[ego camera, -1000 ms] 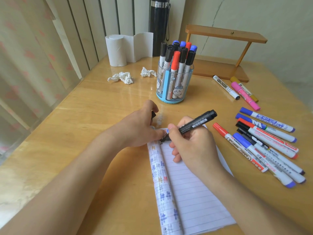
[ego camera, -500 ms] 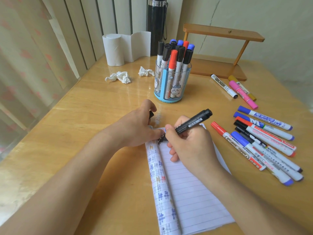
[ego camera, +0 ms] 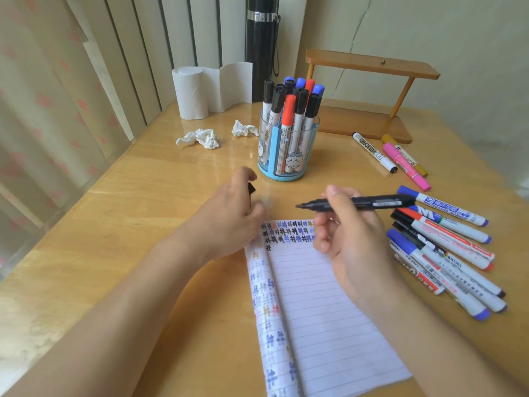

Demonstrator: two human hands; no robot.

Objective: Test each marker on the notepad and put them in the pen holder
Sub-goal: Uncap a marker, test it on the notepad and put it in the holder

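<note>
My right hand (ego camera: 347, 233) grips an uncapped black marker (ego camera: 369, 202), held level above the top of the lined notepad (ego camera: 320, 310), tip pointing left. My left hand (ego camera: 229, 216) holds the marker's black cap (ego camera: 252, 188) beside the pad's top left corner. Rows of coloured test marks (ego camera: 286, 232) fill the top lines of the pad. The blue pen holder (ego camera: 286, 150) stands behind the hands with several capped markers upright in it. Several more markers (ego camera: 446, 247) lie in a pile on the table to the right.
Three markers, white, pink and gold (ego camera: 400, 159), lie near a wooden stand (ego camera: 369, 110) at the back right. Two crumpled tissues (ego camera: 200, 138) and a paper roll (ego camera: 197, 93) sit at the back left. A black bottle (ego camera: 262, 47) stands behind the holder.
My right hand has lifted the marker off the pad and turned it level, tip pointing left. My left hand has drawn back from the pad's corner, and a new black mark shows on the page.
</note>
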